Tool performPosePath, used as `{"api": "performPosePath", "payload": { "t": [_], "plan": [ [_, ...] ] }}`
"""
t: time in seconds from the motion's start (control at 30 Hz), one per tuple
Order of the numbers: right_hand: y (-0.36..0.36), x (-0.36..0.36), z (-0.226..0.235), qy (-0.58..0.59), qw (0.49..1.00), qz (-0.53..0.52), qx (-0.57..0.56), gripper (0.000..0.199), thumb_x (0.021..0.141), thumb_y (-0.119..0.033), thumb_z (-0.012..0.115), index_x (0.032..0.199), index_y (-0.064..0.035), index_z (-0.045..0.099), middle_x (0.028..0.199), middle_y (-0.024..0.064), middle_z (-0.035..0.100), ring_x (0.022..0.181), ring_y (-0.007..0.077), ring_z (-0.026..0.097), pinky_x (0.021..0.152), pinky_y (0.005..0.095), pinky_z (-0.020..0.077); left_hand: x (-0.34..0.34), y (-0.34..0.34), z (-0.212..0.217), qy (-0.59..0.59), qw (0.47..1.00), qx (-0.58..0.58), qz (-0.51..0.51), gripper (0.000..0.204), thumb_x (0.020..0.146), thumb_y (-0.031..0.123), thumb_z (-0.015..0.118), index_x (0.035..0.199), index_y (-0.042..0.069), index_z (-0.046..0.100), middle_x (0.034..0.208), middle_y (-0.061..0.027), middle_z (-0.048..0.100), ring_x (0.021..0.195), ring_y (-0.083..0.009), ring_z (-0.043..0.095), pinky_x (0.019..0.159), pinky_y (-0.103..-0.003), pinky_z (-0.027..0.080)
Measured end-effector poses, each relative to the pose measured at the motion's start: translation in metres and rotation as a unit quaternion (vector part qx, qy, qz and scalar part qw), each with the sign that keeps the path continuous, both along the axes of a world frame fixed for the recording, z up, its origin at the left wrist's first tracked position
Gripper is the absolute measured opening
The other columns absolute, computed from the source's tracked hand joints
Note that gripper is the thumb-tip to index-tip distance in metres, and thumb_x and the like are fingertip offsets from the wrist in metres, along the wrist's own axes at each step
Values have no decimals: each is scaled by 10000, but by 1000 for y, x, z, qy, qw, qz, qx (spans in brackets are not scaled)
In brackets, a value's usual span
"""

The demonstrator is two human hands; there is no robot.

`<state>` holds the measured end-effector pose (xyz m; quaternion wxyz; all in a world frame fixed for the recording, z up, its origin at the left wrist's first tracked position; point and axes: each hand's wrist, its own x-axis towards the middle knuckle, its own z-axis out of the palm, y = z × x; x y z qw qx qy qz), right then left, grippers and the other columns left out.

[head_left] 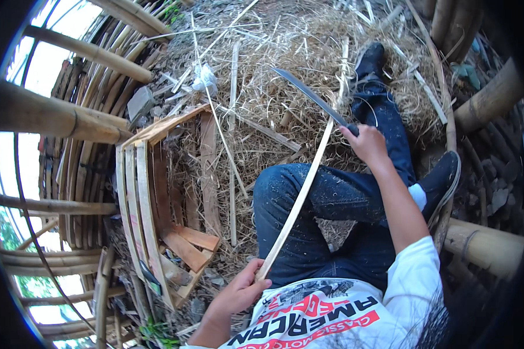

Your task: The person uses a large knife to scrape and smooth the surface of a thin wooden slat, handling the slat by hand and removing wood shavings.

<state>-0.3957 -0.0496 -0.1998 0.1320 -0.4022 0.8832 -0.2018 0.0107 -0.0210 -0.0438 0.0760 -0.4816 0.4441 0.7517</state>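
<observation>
A long pale bamboo strip (301, 196) runs from my lap up across my bent knee to the far side. Its near end is gripped by my left hand (244, 292), close to my shirt. My right hand (367, 143) is closed round the dark handle of a long knife (308, 92). The blade points up and to the left, and crosses the strip near my right hand. Whether the edge bites into the strip cannot be made out. Thin curled shavings lie around the strip's far part and on my jeans (288, 186).
A slatted wooden crate (135, 192) lies on its side at the left. Heaped shavings (297, 52) and loose strips cover the ground. Bamboo poles (70, 116) stand along the left, with more poles (486, 247) at the right. A grey block (140, 103) sits behind the crate.
</observation>
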Motion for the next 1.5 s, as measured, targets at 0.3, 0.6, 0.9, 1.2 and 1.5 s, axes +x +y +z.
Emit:
{"api": "performPosePath", "payload": {
  "t": [0.3,0.6,0.9,1.2,1.5],
  "plan": [
    [34,51,58,8,991,124,54,580,791,-602,634,751,-27,699,672,209,650,685,367,667,656,450,525,3,-11,3,58,995,36,-73,527,856,181,732,1240,44,399,742,-27,597,589,-52,561,515,-216,447],
    [69,110,90,-71,987,134,-45,467,759,-502,726,787,-37,702,603,161,621,599,349,645,569,418,492,19,15,-13,222,860,432,155,172,922,67,562,1039,37,440,645,-21,438,459,-88,422,399,-241,360],
    [116,160,107,-294,935,166,-111,405,775,-435,742,798,-35,684,565,126,587,551,290,647,511,339,466,-4,-7,-11,242,914,316,73,208,945,141,526,1084,44,405,659,-18,402,470,-99,416,389,-238,329],
    [130,174,110,-229,940,232,-102,490,745,-538,734,753,-53,669,586,128,614,544,283,647,506,358,495,-11,11,-15,292,846,429,127,246,964,245,494,1057,67,353,639,-17,345,463,-132,447,390,-268,404],
    [122,141,93,-180,968,178,-1,410,785,-479,706,722,-77,656,561,153,581,579,357,632,523,411,485,-8,12,-3,283,874,378,115,206,926,157,500,1040,62,358,630,-37,378,466,-152,473,437,-314,470]
  ]
}}
